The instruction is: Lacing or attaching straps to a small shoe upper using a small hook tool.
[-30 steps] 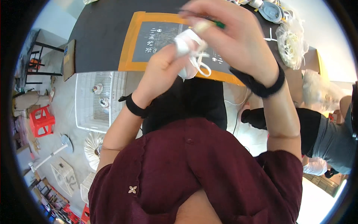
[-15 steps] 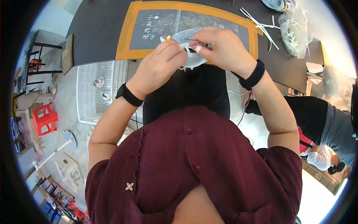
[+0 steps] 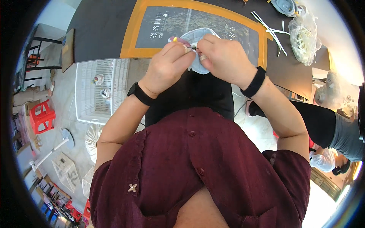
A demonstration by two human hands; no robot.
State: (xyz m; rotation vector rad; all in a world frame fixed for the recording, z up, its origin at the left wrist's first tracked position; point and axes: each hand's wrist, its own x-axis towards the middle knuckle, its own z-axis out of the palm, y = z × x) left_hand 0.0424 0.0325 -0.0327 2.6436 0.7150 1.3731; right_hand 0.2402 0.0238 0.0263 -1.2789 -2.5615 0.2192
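Observation:
A small rounded pale grey piece (image 3: 199,67), woven or cloth-like, is held up at the near edge of the table. It has a purple part and a yellow bit (image 3: 175,39) on its left side. My left hand (image 3: 169,66) is closed, pinching the piece's left side. Opposite it, my right hand (image 3: 224,59) is closed too, its fingertips almost meeting the left ones. Between the fingertips shows a thin dark tool (image 3: 193,48), seemingly in my right hand; its exact kind is too small to tell. The fingers hide the middle of the piece.
Under the hands lies a dark printed mat (image 3: 167,26) bordered with orange tape. White strips (image 3: 270,30), a clear bag of strips (image 3: 304,40) and a grey coil (image 3: 284,7) sit at the right. A white crate (image 3: 85,91) stands below left; another person (image 3: 342,133) is at the right.
Both hands and the piece have shifted slightly; the fingertips are now closer together. The right hand has turned inward, and the thin tool points toward the left fingers.

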